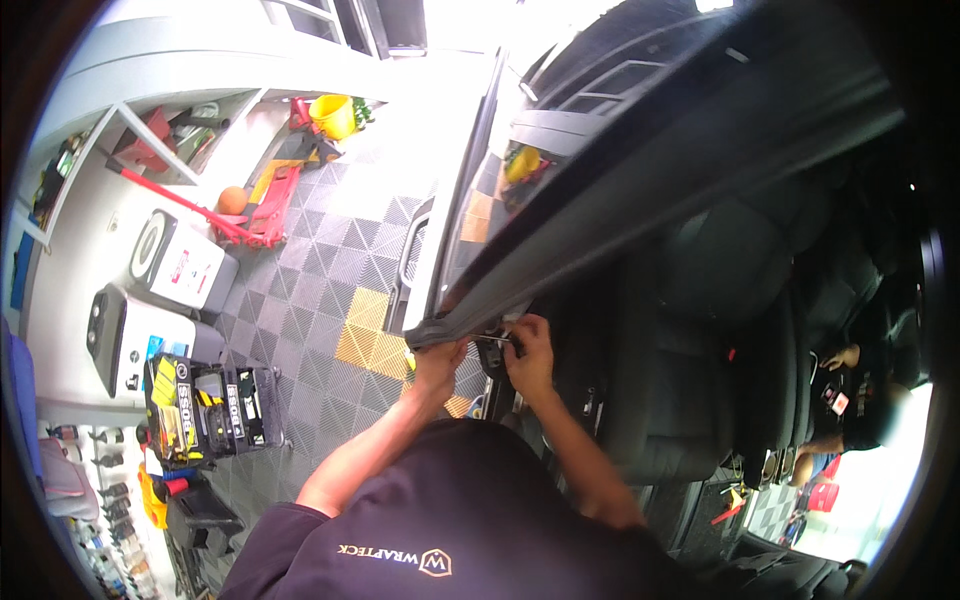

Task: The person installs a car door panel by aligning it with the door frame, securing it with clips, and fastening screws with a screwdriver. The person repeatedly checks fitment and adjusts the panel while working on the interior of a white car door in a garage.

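An open car door (433, 270) stands in front of me, its lower dark trim end (425, 335) nearest to my hands. My left hand (440, 368) is closed at that end, fingers partly hidden by the door's edge. A short way to the right, in the door gap, my right hand (532, 352) pinches a thin tool (490, 338) with a pale, slender shaft that points toward my left hand. It looks like a screwdriver, though its dark grip is mostly covered by the fingers. Dark hardware (490, 358) sits between both hands.
To the right lies the dark car interior with a black seat (670, 380); beyond it another person (870, 400) is at the far side. At left are a tool organiser (215, 415), white-fronted bins (180, 262), a red floor jack (265, 215) and a yellow bucket (333, 117) on tiled floor.
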The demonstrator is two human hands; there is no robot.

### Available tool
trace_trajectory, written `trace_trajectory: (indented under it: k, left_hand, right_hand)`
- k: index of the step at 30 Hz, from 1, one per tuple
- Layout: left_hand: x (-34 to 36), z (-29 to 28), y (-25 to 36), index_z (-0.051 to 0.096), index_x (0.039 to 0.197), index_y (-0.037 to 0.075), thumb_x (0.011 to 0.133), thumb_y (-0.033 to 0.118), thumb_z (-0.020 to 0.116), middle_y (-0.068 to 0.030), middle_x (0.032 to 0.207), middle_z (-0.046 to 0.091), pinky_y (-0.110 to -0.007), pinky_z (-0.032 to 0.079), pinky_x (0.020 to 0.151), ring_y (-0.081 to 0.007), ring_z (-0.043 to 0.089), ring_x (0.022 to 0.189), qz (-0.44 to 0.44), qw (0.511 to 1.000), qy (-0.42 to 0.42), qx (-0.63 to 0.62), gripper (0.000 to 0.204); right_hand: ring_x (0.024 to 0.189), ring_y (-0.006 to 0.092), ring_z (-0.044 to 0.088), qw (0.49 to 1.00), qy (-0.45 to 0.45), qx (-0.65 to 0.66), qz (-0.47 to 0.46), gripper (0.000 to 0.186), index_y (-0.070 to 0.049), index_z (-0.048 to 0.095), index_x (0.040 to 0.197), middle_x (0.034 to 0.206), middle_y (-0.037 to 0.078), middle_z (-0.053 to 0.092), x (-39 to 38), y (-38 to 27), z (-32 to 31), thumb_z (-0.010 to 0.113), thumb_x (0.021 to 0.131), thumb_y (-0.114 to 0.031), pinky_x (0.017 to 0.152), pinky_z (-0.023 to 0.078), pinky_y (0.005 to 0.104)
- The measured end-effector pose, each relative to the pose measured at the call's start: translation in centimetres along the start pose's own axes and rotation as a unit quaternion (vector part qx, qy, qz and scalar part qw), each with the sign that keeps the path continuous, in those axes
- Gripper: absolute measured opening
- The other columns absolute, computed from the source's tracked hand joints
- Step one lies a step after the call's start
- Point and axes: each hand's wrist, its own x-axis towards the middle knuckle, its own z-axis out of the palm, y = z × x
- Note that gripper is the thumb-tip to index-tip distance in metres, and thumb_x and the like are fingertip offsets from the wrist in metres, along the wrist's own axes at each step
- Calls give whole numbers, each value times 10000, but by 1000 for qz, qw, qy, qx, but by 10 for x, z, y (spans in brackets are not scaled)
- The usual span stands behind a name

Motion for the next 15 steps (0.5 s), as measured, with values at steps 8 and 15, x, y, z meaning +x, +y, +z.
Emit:
trace_trajectory:
  k: [8,15]
  left_hand:
    - [2,-5,-1,684,1153,106,1038,105,670,-28,1106,731,-305,549,868,-153,697,1029,6,1000,3,13,116]
    - [-1,1,8,667,1142,135,994,74,698,-2,1119,694,-318,539,894,-127,645,1035,-5,999,-29,14,163]
  right_hand:
    - [686,167,663,691,-185,486,503,461,-21,696,1111,862,73,722,1,-29,-14,605,1046,-468,558,465,297]
    - [779,184,708,891,-140,289,322,201,0,743,1129,1058,105,759,11,-23,3,564,1064,-62,619,534,325]
